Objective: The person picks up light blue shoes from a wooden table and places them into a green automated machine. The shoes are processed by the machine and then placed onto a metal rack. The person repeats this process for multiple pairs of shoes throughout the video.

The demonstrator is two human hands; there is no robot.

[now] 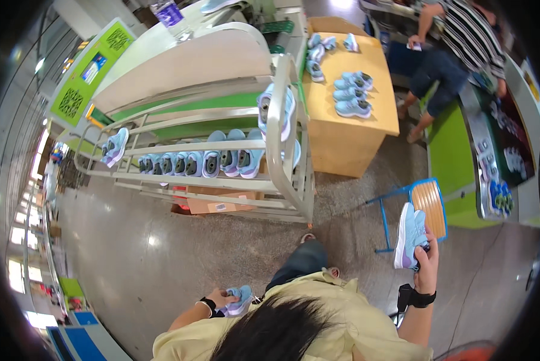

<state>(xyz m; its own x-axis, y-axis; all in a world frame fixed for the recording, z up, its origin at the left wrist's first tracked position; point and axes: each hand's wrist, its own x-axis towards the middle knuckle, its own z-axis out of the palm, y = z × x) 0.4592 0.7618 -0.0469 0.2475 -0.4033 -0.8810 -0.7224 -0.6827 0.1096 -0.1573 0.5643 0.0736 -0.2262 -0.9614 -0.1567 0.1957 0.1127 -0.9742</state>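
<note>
My right hand (426, 265) grips a light blue sneaker (409, 234) by its heel end. This sneaker has a white sole and purple patches, and its toe points away from me. Low on the left, my left hand (220, 297) is closed on another light blue sneaker (240, 299), held close to my body. Ahead of me stands a metal rack (282, 138) with a row of matching sneakers (211, 162) on it. One more pair of sneakers (115, 147) rests at the rack's left end, and others sit at its right end.
A yellow-topped table (381, 66) behind the rack bears several more sneakers (353, 95). To the right stands a stool (429, 207) with blue legs. Beyond it, a person in a striped shirt (471, 36) works at a green-sided conveyor bench (450, 162). A cardboard box (222, 203) lies under the rack.
</note>
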